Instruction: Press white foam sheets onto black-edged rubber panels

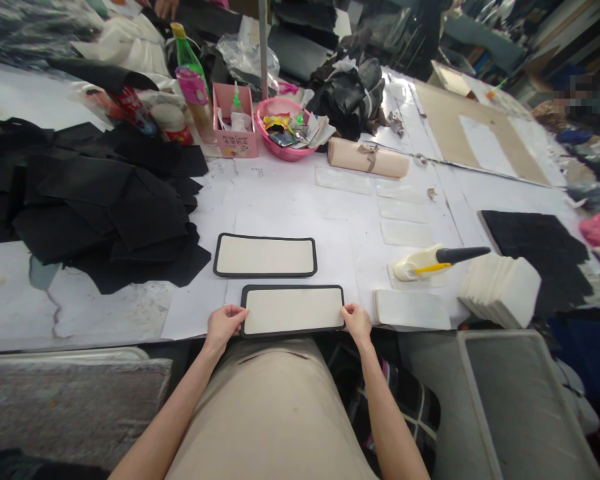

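A cream panel with a black border [294,311] lies at the table's front edge. My left hand [226,323] pinches its left end between thumb and fingers, and my right hand [356,321] pinches its right end. Just behind it, slightly to the left, lies a similar black-bordered panel [266,256], which neither hand touches. To the right of my right hand is a stack of pale rectangular pieces [413,309].
Black pieces [105,200] are heaped on the left. A glue container with a dark handle [420,262] and a white stack [500,290] stand right. Behind are a pink box [235,142], a pink basin [285,152] and a beige roll [367,159]. A grey bin [525,400] sits below right.
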Motion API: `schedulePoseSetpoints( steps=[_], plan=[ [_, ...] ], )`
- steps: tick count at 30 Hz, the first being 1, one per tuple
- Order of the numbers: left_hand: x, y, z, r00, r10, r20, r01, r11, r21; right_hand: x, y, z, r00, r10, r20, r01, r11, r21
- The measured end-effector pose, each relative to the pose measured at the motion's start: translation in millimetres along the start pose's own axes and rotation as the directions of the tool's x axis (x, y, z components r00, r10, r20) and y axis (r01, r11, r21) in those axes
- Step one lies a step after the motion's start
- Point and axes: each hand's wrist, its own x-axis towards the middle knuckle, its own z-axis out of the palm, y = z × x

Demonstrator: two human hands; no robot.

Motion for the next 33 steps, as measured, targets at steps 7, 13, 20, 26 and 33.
schedulePoseSetpoints(
  steps=[7,13,20,26,33],
  plan=[
    [0.1,-0.3,0.8,1.000,-0.002,-0.007,0.002,1.000,0.011,-0.4,-0.7,0.3,1.000,0.010,0.002,-0.010,1.000,0.009],
    [0.2,2.5,1.5,1.000,-0.007,-0.015,0.007,0.999,0.031,-1.0,-1.3,0.9,1.000,0.028,-0.005,-0.028,1.000,0.012],
    [0.0,3.2,1.2,1.000,-0.005,-0.020,0.006,0.999,0.038,-1.9,-2.7,-0.8,0.999,0.037,-0.005,-0.037,0.999,0.017],
    [1.6,0.6,1.2,1.000,-0.002,-0.013,0.002,1.000,0.025,-1.3,-2.3,-0.1,0.999,0.036,0.001,-0.036,0.999,0.013],
    [2.9,-1.8,0.8,1.000,0.000,-0.008,0.001,1.000,0.024,-1.4,-4.4,-1.1,0.999,0.037,0.005,-0.037,0.999,-0.005]
  ],
)
